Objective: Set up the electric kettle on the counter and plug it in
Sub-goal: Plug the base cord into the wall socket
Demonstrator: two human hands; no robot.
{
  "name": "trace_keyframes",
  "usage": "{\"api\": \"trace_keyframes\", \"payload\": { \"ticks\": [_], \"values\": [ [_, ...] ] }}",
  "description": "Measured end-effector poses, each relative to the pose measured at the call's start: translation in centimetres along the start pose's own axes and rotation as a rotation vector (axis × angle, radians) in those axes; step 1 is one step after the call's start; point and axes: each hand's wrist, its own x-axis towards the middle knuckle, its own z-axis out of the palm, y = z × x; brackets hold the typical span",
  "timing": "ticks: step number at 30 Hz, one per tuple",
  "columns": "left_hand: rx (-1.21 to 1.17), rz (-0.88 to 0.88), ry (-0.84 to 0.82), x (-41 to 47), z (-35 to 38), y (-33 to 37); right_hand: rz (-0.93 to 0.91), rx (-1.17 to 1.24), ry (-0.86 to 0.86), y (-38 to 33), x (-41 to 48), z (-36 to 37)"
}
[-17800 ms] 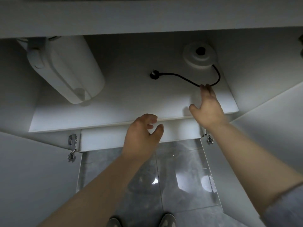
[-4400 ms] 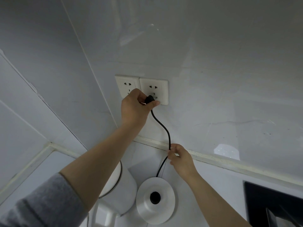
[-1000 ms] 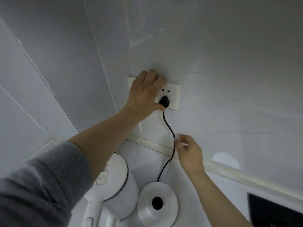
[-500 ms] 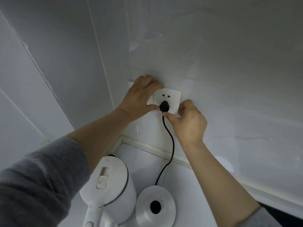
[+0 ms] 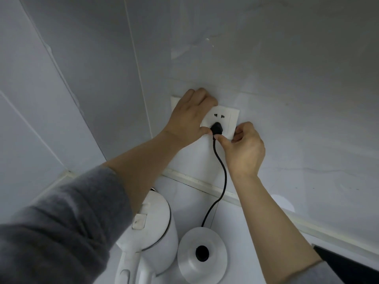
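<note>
While pinching black moulded plug between both thumbs, left hand and right hand otherwise curled, push squarely into white wall socket or risk half-seated pins. Avoid tugging black cord: could drag round white base into white plastic kettle beside it on counter.

1. The kettle is smooth white plastic with a soft sheen.
2. Its base is the same white plastic, glossy, with a black matt centre.
3. The cord and plug are black, matt and rubbery-looking.
4. The socket plate is smooth white plastic, slightly glossy.
5. The wall is pale hard panels, polished enough to mirror light.
6. The bench is white, smooth and shiny.
7. The sleeve is grey knitted cloth, soft and matt.
</note>
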Motion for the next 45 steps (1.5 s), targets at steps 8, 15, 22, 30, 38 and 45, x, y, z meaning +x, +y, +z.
{"api": "trace_keyframes", "payload": {
  "ticks": [8, 15, 22, 30, 38, 45],
  "values": [
    [-0.022, -0.098, -0.022, -0.5, -0.4, 1.5, 0.007, -0.064, -0.088, -0.6, 1.5, -1.5],
    [0.046, -0.119, -0.059, -0.6, -1.2, 2.4, 0.041, -0.042, -0.099, -0.9, 1.2, -1.8],
    [-0.05, -0.252, -0.134, -3.3, -3.9, 3.9, 0.07, -0.05, -0.228, -1.2, -0.5, -4.6],
    [-0.275, -0.628, -0.067, -13.6, -9.3, 7.5, 0.11, 0.099, -0.353, -2.7, -8.7, -8.3],
    [-0.501, -0.926, 0.052, -23.7, -12.6, 10.9, 0.188, 0.224, -0.54, -4.9, -17.0, -9.8],
    [-0.477, -1.1, 0.098, -31.3, -14.5, 11.8, 0.202, 0.224, -0.65, -5.2, -21.8, -9.8]
  ]
}}
